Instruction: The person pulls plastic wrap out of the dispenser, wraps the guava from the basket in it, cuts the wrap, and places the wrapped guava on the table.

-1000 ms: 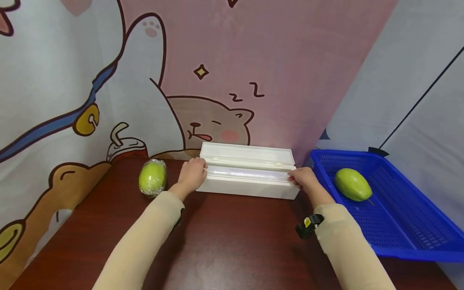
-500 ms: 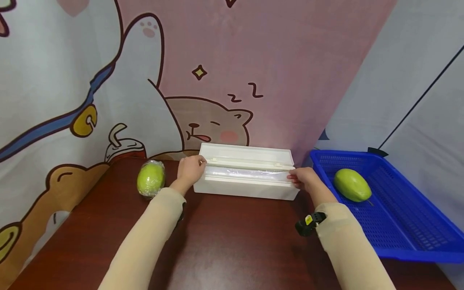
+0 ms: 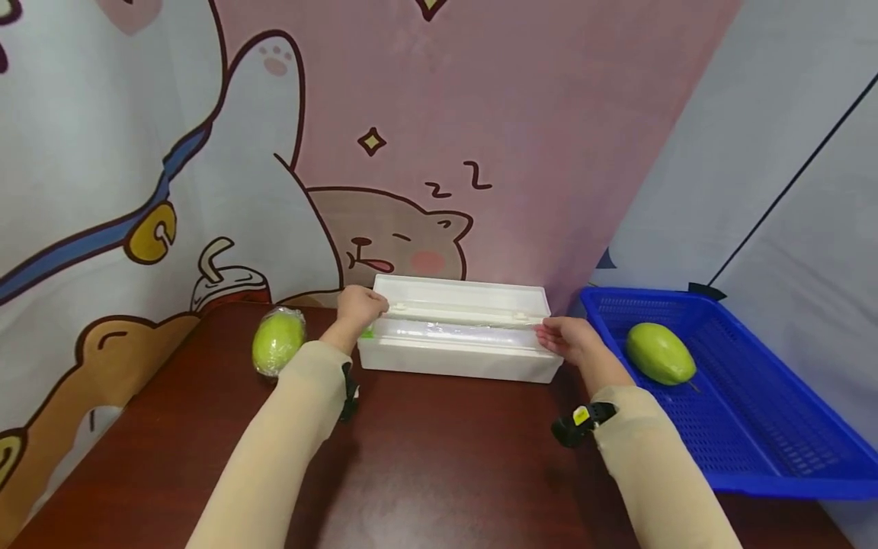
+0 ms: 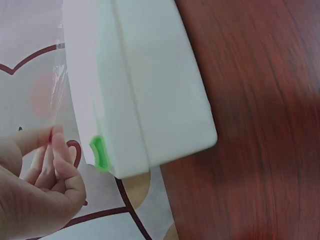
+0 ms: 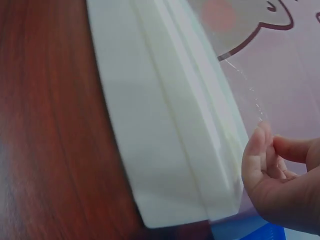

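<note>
Pinching the film (image 3: 453, 332) near one end, the left hand (image 3: 358, 306) sits at the box's nine o'clock; the right hand (image 3: 568, 338) pinches near the other, at three. Drawing both evenly should keep the film, stretched along the box (image 3: 456, 361) on the desk (image 3: 439, 457), from puckering.

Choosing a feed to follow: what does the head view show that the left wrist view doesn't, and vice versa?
Only head: the right hand, wrapped fruit, and blue basket holding another fruit.
Only left wrist: close detail of the left hand pinching the clear film.
Both: that hand and film, the white box, its green end piece, the brown table and printed backdrop.
</note>
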Demonstrator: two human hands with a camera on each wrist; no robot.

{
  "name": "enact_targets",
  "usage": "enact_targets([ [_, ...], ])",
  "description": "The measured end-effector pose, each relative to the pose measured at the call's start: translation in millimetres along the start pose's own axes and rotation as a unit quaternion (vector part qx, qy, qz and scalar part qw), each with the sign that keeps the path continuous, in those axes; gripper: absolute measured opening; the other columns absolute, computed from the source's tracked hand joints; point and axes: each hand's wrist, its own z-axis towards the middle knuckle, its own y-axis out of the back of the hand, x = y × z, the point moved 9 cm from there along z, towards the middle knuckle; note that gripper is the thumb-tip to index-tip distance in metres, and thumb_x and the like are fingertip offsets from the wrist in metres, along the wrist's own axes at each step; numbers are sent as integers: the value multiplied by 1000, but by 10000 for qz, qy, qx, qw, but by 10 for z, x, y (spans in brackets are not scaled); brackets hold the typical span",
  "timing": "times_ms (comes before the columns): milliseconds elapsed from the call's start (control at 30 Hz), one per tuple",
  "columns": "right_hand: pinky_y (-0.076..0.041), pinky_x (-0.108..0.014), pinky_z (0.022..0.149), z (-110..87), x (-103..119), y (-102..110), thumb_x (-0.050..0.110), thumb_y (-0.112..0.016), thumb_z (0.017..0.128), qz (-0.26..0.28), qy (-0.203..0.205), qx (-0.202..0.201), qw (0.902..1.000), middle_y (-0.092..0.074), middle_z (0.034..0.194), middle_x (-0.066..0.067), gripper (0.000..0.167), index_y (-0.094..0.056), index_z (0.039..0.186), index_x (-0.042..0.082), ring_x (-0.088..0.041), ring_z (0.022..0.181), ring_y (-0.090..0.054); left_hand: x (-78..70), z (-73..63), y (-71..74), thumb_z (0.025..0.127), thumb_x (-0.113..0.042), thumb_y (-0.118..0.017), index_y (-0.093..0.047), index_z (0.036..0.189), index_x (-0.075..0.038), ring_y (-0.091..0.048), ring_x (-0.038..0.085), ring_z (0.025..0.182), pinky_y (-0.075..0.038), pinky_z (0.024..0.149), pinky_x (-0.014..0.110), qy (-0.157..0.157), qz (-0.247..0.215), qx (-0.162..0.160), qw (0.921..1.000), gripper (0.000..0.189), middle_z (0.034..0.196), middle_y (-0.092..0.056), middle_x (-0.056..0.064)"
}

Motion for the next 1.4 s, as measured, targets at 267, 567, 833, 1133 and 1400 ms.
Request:
enact_targets([
  [267,-53,-19,64,-112,103,22,5,-35,98,886,-99,-104,9960,-62,67,-1,13,-48,97,3,-8,65,-59,-2,-88,113,85,-14,-62,-71,101,0,-60,26,91,-48,82,34,574,-1057,-318,9922,23,100,-70,17],
  [567,-52,-19,63,-293,307,-12,6,-34,98,1406,-134,369,9893,-59,68,-4,35,-57,71,3,-11,63,-56,-142,-169,246,86,-16,-61,-71,104,-2,-63,25,87,-51,75,30,526,-1508,-359,9865,25,102,-69,17],
  [833,-52,-21,62,-466,553,-52,5,-37,98,1791,6,681,9815,-59,68,-6,35,-59,71,1,-13,61,-56,-276,-243,395,86,-13,-62,-68,108,-1,-58,24,103,-48,89,34,779,-2389,-324,9674,26,111,-65,12],
  [1133,-53,-22,61,-624,794,-66,5,-39,97,1798,257,815,9800,-60,68,-7,33,-60,72,2,-14,60,-56,-504,-319,555,88,-11,-59,-66,112,3,-56,25,111,-43,101,36,471,-2831,-365,9572,28,121,-61,15],
  [1400,-52,-23,60,-734,1022,-92,5,-37,98,1907,434,1008,9755,-60,68,-8,31,-58,75,1,-15,60,-55,-688,-375,691,91,-16,-58,-63,118,-2,-55,19,111,-42,103,33,365,-3004,-293,9527,31,121,-61,11],
])
